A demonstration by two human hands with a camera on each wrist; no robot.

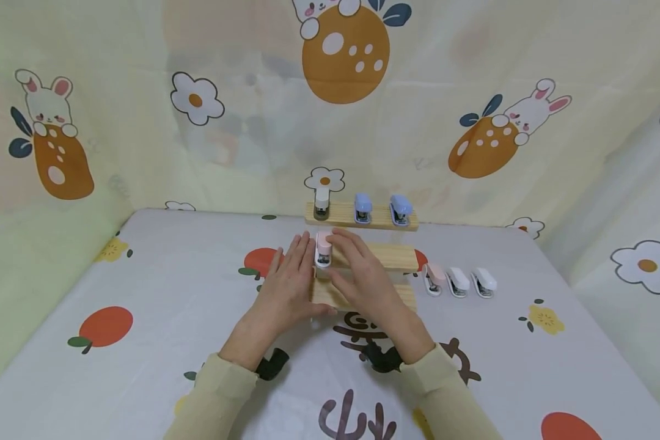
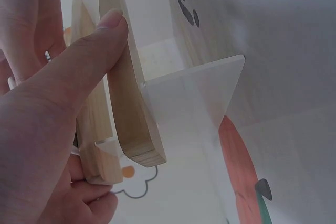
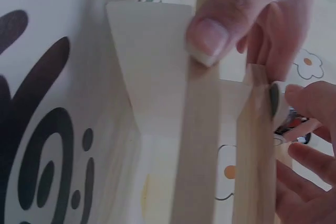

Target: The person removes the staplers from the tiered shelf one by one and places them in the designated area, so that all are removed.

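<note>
A small pink-and-white stapler point(image 1: 324, 249) stands at the left end of the middle step of a wooden stepped rack point(image 1: 382, 256). Around this stapler the fingers and thumb of my right hand point(image 1: 365, 284) pinch from the right. My left hand point(image 1: 286, 287) presses against the rack's left end with its fingers straight, pointing away from me. In the left wrist view, its thumb point(image 2: 107, 38) rests on the front board. The right wrist view shows the stapler point(image 3: 296, 124) partly hidden by fingers.
On the back step point(image 1: 335, 215) stand a white stapler point(image 1: 321, 203) and two blue staplers point(image 1: 363, 209). Right of the rack, a pink stapler point(image 1: 433, 279) and two white staplers point(image 1: 458, 282) lie in a row on the patterned tablecloth point(image 1: 198, 275). A translucent support point(image 2: 199, 87) holds the boards up.
</note>
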